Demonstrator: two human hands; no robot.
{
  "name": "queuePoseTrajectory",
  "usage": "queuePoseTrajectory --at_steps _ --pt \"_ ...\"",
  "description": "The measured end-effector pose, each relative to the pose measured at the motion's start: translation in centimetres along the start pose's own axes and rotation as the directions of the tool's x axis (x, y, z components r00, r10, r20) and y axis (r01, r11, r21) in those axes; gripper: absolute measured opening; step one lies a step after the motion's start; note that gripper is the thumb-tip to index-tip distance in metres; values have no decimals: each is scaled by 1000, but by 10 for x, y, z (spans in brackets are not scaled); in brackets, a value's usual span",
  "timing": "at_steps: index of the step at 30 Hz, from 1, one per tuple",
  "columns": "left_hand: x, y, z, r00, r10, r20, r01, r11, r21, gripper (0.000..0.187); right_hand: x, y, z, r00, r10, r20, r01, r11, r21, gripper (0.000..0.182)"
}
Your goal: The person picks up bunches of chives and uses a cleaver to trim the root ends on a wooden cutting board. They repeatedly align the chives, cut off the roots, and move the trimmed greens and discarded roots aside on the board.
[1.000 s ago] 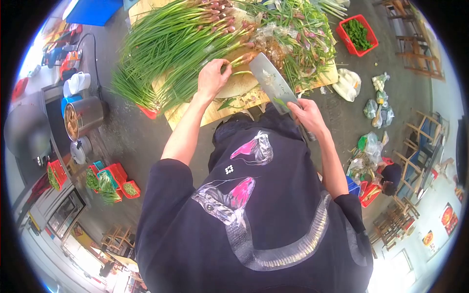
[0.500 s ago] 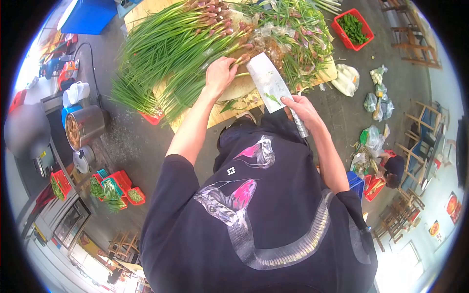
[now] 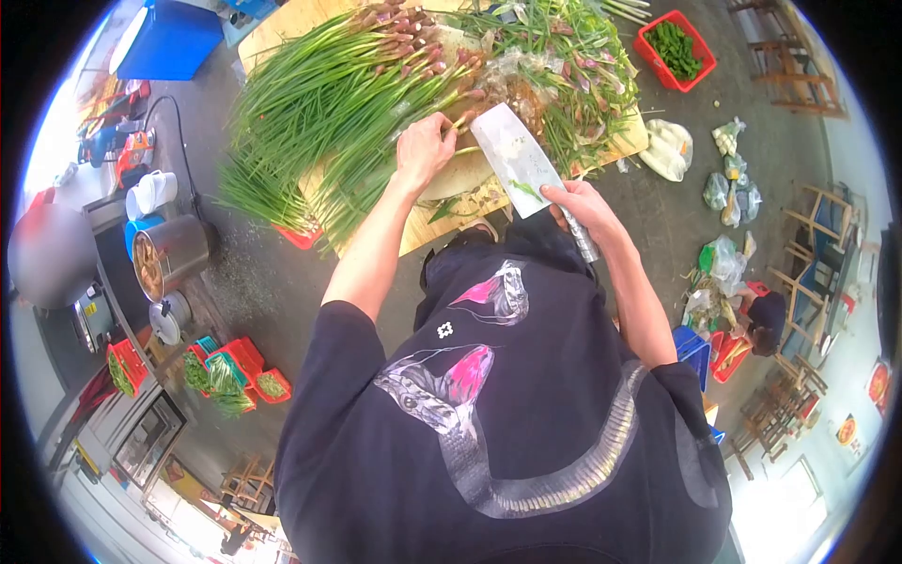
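Observation:
My left hand (image 3: 426, 148) is closed around a spring onion (image 3: 462, 121) near its root end, at the front edge of a large pile of green spring onions (image 3: 324, 108). My right hand (image 3: 580, 205) grips the handle of a cleaver (image 3: 515, 158). Its broad blade slants up to the left, and its top corner is near the held spring onion. Bits of green stick to the metal. Under the hands lies a pale round chopping board (image 3: 467, 177), partly covered. Right of the blade sits a heap of trimmings (image 3: 583, 113) with roots and purplish skins.
The wooden tabletop (image 3: 437, 233) carries all this. On the floor stand a red basket of leafy greens (image 3: 675, 52), a white bag (image 3: 665, 150), several plastic bags (image 3: 733, 193), a steel pot (image 3: 172, 254) and red crates (image 3: 246, 362). A blue bin (image 3: 167, 39) is at upper left.
Both hands have barely moved; the cleaver stays at nearly the same tilt beside the left hand. The surroundings shift slightly with the head camera.

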State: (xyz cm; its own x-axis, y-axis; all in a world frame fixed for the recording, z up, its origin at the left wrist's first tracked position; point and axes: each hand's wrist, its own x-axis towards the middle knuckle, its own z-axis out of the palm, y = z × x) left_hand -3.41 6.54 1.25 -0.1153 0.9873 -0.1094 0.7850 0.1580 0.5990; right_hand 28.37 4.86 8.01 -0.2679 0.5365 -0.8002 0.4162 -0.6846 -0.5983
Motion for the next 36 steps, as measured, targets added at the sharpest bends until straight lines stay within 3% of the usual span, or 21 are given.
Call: queuePoseTrajectory --at_steps 5,8,12,18,23,26,29,32,35,36 --pt "23 -10 -8 995 66 71 -68 997 27 25 1 -5 -2 999 -40 0 39 990 -139 36" --pt "39 -14 -16 995 60 78 -63 997 33 25 -7 -11 1 999 -37 -12 35 991 -132 37" --pt "54 -27 -16 970 -21 241 26 1000 -18 36 -11 -7 1 999 -22 -33 17 990 -143 39" --pt "37 -19 -12 988 -95 125 92 995 30 33 -19 -7 4 996 -58 -71 47 987 -151 39" --pt "16 -27 0 992 -73 106 80 995 -67 36 -30 -15 1 996 -55 -63 52 998 -47 36" --pt "13 -24 -1 989 -90 117 104 987 -122 36 -7 -14 -1 996 -86 10 87 989 -122 36" --pt "13 -23 -1 989 -98 114 112 987 -118 37 -3 -23 11 1000 -4 7 5 999 -54 36" --pt "16 -28 -4 977 -92 193 126 977 -171 36 2 -16 12 1000 -8 -15 6 988 -154 36" --pt "26 -7 -25 998 2 58 -11 986 166 37 9 -17 12 1000 -22 -7 20 982 -189 37" --pt "34 -3 -37 1000 -4 12 2 987 163 36 6 -20 13 1000 -18 -11 15 981 -193 38"
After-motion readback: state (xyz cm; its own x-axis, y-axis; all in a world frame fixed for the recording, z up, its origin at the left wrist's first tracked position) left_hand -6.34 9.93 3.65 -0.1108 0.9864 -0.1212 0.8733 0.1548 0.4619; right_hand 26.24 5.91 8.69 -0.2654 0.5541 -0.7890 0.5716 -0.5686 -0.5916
